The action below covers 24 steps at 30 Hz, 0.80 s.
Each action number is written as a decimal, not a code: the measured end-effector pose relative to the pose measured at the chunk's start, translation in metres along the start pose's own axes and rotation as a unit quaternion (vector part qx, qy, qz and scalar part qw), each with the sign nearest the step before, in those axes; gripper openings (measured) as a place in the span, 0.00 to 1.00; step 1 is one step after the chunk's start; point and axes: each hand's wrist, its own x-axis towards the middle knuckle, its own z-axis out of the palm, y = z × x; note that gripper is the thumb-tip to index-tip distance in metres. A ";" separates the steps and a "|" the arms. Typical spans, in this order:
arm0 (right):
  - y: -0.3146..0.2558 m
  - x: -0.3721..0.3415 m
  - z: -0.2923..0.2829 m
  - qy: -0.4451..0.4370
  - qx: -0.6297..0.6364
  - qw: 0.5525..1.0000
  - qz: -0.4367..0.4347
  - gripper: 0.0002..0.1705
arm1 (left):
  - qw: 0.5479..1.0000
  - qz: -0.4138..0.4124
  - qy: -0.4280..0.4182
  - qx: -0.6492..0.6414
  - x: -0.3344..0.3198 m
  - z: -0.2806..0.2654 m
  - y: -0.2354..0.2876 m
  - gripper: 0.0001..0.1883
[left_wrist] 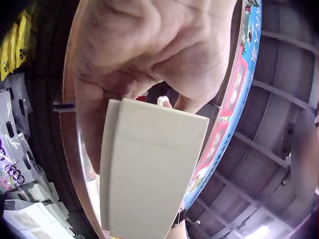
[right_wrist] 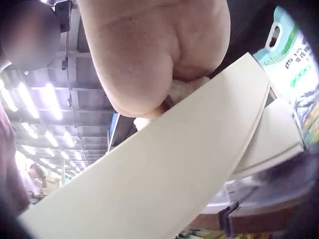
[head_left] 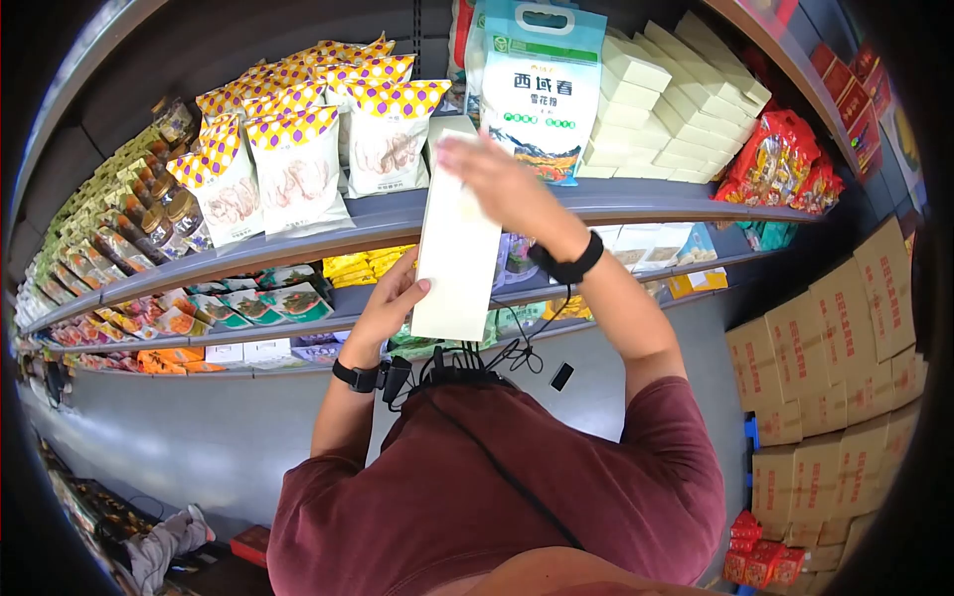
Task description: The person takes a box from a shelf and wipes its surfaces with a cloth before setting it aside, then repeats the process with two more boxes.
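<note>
"Box [head_left: 459,273], where?"
"Before the shelf [head_left: 646,207]; left hand [head_left: 390,306] grips its near left edge, right hand's [head_left: 512,194] grip I can't tell."
"Handling?"
"Likely light, stiff, easily dented; hold both long sides."

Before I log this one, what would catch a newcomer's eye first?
Probably the long cream rectangular box, gripped low by the left hand, with the right hand over its upper part. Next, the pale-blue bag with a mountain picture, on the upper shelf beside stacked cream boxes.
</note>
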 end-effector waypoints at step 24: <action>0.025 0.010 -0.007 0.032 -0.011 0.999 0.024 0.32 | 1.000 0.004 0.001 -0.011 0.001 0.002 0.000 0.32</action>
